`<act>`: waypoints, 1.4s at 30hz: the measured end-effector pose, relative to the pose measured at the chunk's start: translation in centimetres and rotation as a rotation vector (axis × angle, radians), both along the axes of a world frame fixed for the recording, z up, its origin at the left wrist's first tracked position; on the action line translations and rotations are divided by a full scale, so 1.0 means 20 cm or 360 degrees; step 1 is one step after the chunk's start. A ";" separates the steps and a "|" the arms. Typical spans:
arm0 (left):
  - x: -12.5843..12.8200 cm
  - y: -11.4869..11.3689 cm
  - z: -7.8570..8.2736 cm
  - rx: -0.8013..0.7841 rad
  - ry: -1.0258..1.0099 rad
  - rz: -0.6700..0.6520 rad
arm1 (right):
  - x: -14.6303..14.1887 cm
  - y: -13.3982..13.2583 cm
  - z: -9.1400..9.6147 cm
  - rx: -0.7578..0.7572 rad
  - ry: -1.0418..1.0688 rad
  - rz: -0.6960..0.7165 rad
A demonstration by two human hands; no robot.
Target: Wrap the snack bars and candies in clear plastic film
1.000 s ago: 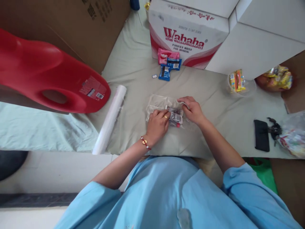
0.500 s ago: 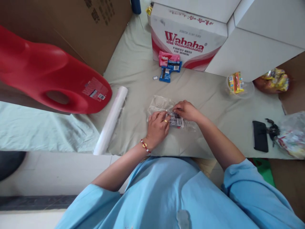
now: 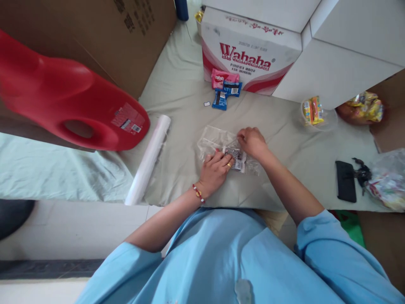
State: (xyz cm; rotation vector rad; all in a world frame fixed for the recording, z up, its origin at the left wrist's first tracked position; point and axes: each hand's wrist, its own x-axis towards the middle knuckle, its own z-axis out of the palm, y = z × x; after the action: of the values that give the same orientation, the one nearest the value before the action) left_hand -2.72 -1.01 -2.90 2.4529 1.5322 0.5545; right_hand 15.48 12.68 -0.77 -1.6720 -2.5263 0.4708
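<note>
A clear plastic bag (image 3: 212,136) lies on the cloth in front of me, with a small printed packet (image 3: 239,162) in or under it; which one I cannot tell. My left hand (image 3: 217,172) rests over the packet's left part, palm down with fingers stretched out. A bit of red shows just above its fingers. At the bag's upper right edge my right hand (image 3: 252,141) has its fingers pinched together on the plastic. The fingertips there are partly hidden.
A white plastic roll (image 3: 148,158) and a big red jug (image 3: 104,114) are on the left. Snack packets (image 3: 225,86) lie before a Wahaba-marked water box (image 3: 249,55). Rightward are a clear bowl (image 3: 329,120), a black phone (image 3: 345,181), keys (image 3: 362,172) and a filled plastic bag (image 3: 389,181).
My left hand has slid a little right over the packet. My right hand has moved slightly up and right, and more of the packet's right part shows.
</note>
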 end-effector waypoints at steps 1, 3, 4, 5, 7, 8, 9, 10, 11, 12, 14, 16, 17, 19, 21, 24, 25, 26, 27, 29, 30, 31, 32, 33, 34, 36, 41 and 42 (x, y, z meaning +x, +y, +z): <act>0.00 0.01 0.00 0.0009 0.0021 -0.0012 | 0.01 0.03 -0.01 0.0066 0.0006 -0.0052; 0.00 0.02 0.00 0.0039 0.0057 -0.0020 | 0.00 0.07 -0.01 0.0072 0.0038 -0.0082; -0.01 0.02 -0.01 0.0058 0.0073 -0.0021 | -0.01 0.09 -0.02 0.0023 0.0038 -0.0063; -0.01 0.03 -0.01 0.0079 0.0084 -0.0019 | -0.02 0.10 -0.02 -0.0041 0.0030 -0.0038; -0.01 0.03 -0.01 0.0118 0.0095 -0.0011 | -0.03 0.11 -0.02 -0.0194 0.0040 -0.0008; -0.02 0.03 -0.02 0.0132 0.0095 -0.0011 | -0.04 0.11 -0.03 -0.0286 0.0081 -0.0003; -0.02 0.03 -0.02 0.0142 0.0090 -0.0014 | -0.04 0.12 -0.03 -0.0382 0.0149 0.0001; -0.02 0.03 -0.02 0.0147 0.0085 -0.0017 | -0.04 0.12 -0.03 -0.0462 0.0238 0.0007; -0.02 0.03 -0.03 0.0147 0.0082 -0.0017 | -0.03 0.13 -0.04 -0.0514 0.0341 0.0019; -0.02 0.02 -0.03 0.0145 0.0081 -0.0016 | -0.02 0.14 -0.04 -0.0528 0.0450 0.0044; -0.02 0.02 -0.03 0.0136 0.0087 -0.0013 | 0.01 0.14 -0.04 -0.0451 0.0668 0.0117; -0.02 0.02 -0.04 0.0135 0.0094 -0.0013 | 0.03 0.13 -0.03 -0.0367 0.0800 0.0219; -0.02 0.02 -0.04 0.0135 0.0095 -0.0013 | 0.04 0.12 -0.02 -0.0349 0.0812 0.0271; -0.02 0.02 -0.04 0.0128 0.0085 -0.0012 | 0.05 0.08 0.01 -0.0293 0.0735 0.0350; -0.02 0.02 -0.04 0.0110 0.0069 -0.0010 | 0.06 0.02 0.05 -0.0156 0.0618 0.0412; -0.01 0.01 -0.05 0.0080 0.0046 0.0004 | 0.06 -0.11 0.08 0.0044 0.0463 0.0485; -0.01 0.01 -0.05 0.0070 0.0038 0.0016 | 0.06 -0.16 0.08 0.0063 0.0427 0.0505; -0.01 0.01 -0.06 0.0059 0.0027 0.0028 | 0.06 -0.21 0.07 0.0064 0.0411 0.0513; -0.01 0.01 -0.06 0.0051 0.0013 0.0041 | 0.06 -0.25 0.05 0.0053 0.0424 0.0510; -0.02 0.00 -0.09 0.0044 -0.0025 0.0066 | 0.05 -0.34 0.00 0.0017 0.0553 0.0470; -0.02 0.00 -0.10 0.0045 -0.0053 0.0078 | 0.05 -0.38 -0.03 0.0003 0.0649 0.0427; -0.03 0.00 -0.12 0.0046 -0.0087 0.0088 | 0.05 -0.41 -0.07 -0.0007 0.0748 0.0378; -0.04 -0.01 -0.13 0.0045 -0.0128 0.0094 | 0.04 -0.44 -0.10 -0.0012 0.0837 0.0333; -0.05 -0.01 -0.14 0.0041 -0.0178 0.0091 | 0.04 -0.47 -0.13 -0.0014 0.0909 0.0295; -0.06 -0.01 -0.15 0.0036 -0.0234 0.0082 | 0.03 -0.49 -0.16 -0.0010 0.0963 0.0264; -0.08 0.00 -0.16 0.0034 -0.0362 0.0080 | 0.03 -0.52 -0.21 0.0013 0.1041 0.0221; -0.12 0.03 -0.15 0.0060 -0.0815 0.0518 | 0.02 -0.57 -0.27 0.0120 0.1013 0.0230; -0.14 0.05 -0.14 0.0064 -0.0885 0.0642 | 0.02 -0.57 -0.28 0.0131 0.0948 0.0253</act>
State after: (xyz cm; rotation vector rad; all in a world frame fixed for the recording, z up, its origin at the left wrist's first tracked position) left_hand -5.46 -0.09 -5.73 1.7770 1.7545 1.2205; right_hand 15.92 1.24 -6.42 -1.0899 -2.1946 0.7361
